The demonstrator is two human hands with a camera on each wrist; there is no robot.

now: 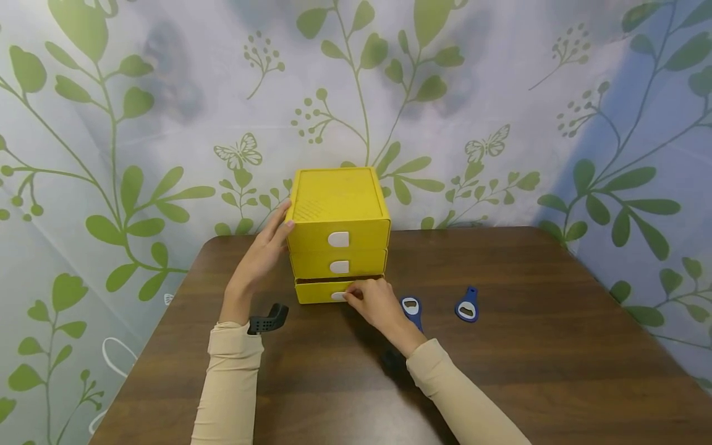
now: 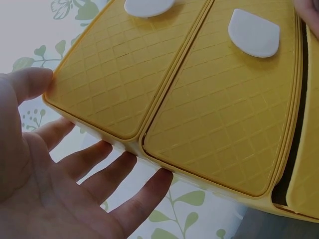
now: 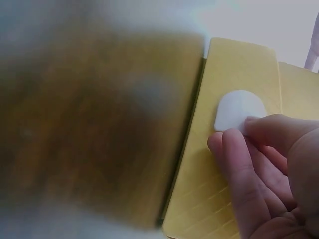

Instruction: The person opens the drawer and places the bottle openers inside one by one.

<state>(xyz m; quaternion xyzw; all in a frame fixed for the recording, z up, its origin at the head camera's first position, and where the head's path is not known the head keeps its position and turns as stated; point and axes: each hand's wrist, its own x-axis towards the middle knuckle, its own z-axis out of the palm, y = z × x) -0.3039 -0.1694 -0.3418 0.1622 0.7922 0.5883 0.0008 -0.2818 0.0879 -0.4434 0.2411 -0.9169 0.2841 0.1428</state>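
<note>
A yellow three-drawer box (image 1: 339, 198) stands toward the back of the table, each drawer bearing a white tab handle. Its bottom drawer (image 1: 317, 292) sits slightly pulled out, with a dark gap along its top edge. My right hand (image 1: 378, 303) pinches the white handle (image 3: 237, 107) of that drawer between thumb and fingers. Against the box's left side rests my left hand (image 1: 263, 250), fingers extended; in the left wrist view its fingertips (image 2: 162, 179) touch the side wall. The top and middle drawers look closed.
Two blue bottle openers lie right of the box: one (image 1: 467, 306) farther out, the other (image 1: 411, 307) partly behind my right wrist. A leaf-patterned cloth (image 1: 489, 74) hangs behind the brown wooden table (image 1: 534, 371). My left wrist wears a black strap mount (image 1: 269, 319).
</note>
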